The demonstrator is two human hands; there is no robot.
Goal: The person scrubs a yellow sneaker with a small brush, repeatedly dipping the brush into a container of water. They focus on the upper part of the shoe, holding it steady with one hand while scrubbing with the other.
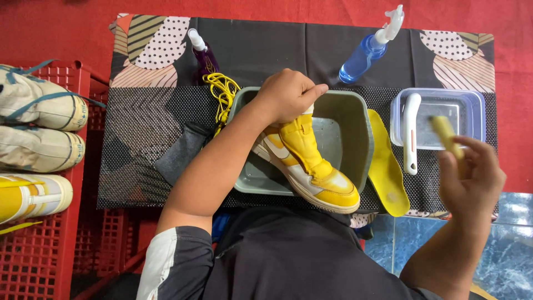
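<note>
a yellow and white high-top sneaker [311, 166] with a white side stripe and a glossy yellow toe cap stands tilted in a grey square plastic basin [350, 133], its toe resting over the basin's near rim and pointing toward the person. its laces are out and the yellow tongue stands up. the left hand [286, 95] is closed around the top of the sneaker's collar, fingers curled over it. the right hand [469, 175] is raised off to the right, thumb and fingers pinched on a small yellowish brush-like tool [447, 135]; motion blur makes its exact kind hard to tell.

the sneaker's heel and collar are hidden under the left hand, and its far side is out of sight. the person's dark shirt covers the near edge of the mat.

a curved yellow foam insole [386, 166] lies just beside the basin on the right. a clear rectangular plastic tub [472, 108] holds a white-handled brush [411, 133]. a tangle of yellow cord laces [223, 91] lies at the basin's left corner, near a folded grey cloth [180, 153]. a small purple spray bottle [202, 55] and a translucent blue trigger spray bottle [366, 53] lie behind the basin. all sits on a black dotted non-slip mat [139, 122] over a patterned cloth. to the left, a red lattice plastic crate [50, 250] carries pale worn sneakers [39, 125], partly cut off by the frame edge.
</note>
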